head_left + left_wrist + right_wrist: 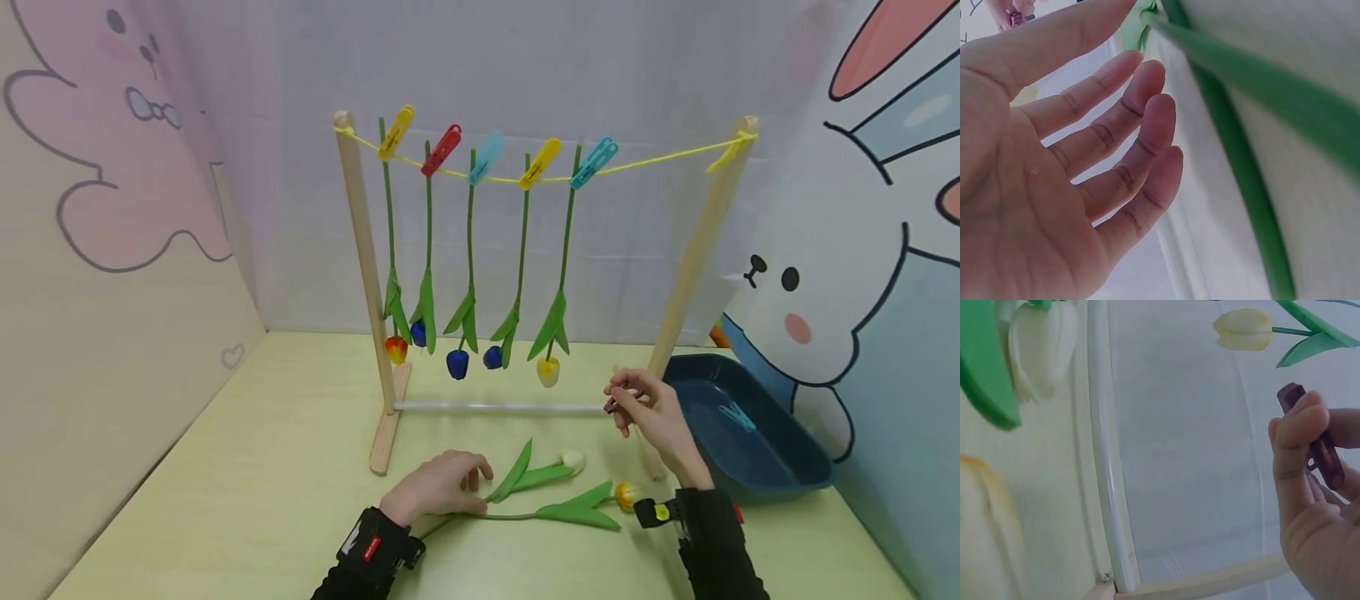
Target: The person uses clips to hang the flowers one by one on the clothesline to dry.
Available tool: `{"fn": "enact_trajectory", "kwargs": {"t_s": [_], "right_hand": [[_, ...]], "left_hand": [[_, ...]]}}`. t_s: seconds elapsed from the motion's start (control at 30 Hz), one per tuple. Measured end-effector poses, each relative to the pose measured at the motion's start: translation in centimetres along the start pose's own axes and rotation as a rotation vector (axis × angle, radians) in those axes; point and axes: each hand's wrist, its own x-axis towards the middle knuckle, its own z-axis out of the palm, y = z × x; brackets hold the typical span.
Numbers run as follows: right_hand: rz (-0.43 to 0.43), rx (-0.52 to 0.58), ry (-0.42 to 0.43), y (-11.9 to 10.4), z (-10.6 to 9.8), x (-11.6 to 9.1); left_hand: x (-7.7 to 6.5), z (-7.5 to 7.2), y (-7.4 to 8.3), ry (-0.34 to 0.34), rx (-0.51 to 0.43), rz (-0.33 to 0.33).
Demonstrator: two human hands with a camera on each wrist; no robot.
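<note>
Through the head camera I have the right hand point(651, 408) up near the right post point(697, 250), its thumb and fingers pinching a dark red clip point(1327, 461); the right wrist view shows that grip plainly. The left hand point(442, 485) is low over the table point(225, 500), fingers loosely bent and holding nothing, just beside the stems of two tulips lying there. I can't tell whether its thumb touches a stem. The white tulip point(573, 461) lies farther from me, the orange-yellow tulip point(627, 497) nearer, both heads toward the right. Above them I see five hanging tulips point(457, 364), heads down, clipped along the yellow line point(667, 159): one red-orange, three blue, one pale yellow. Their pegs point(441, 150) run yellow, red, light blue, yellow, blue. A white rod point(502, 407) spans the frame low down. To the right, the dark blue basin point(697, 387) holds a light blue clip point(738, 417).
</note>
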Motion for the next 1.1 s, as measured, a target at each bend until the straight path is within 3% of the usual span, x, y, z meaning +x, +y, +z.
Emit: {"fn": "enact_trajectory", "kwargs": {"t_s": [0.3,0.6,0.83,0.97,1.1], "right_hand": [[0.006,0.083,-0.067,-0.02,-0.46,-0.45],[0.013,-0.037,-0.004,0.03,-0.16,-0.28],[0.061,-0.014,0.007,-0.22,0.30,-0.03],[0.042,0.020,-0.021,-0.22,0.13,-0.11],[0.032,0.015,-0.004,-0.27,0.03,-0.08]], "left_hand": [[-0.31,-0.46,0.38,0.000,-0.005,0.016],[-0.44,-0.35,0.56,-0.003,0.011,0.009],[-0.44,0.05,0.47,-0.008,0.027,-0.047],[-0.57,0.06,0.48,0.006,0.039,-0.044],[-0.60,-0.16,0.61,0.065,0.090,-0.028]]}}
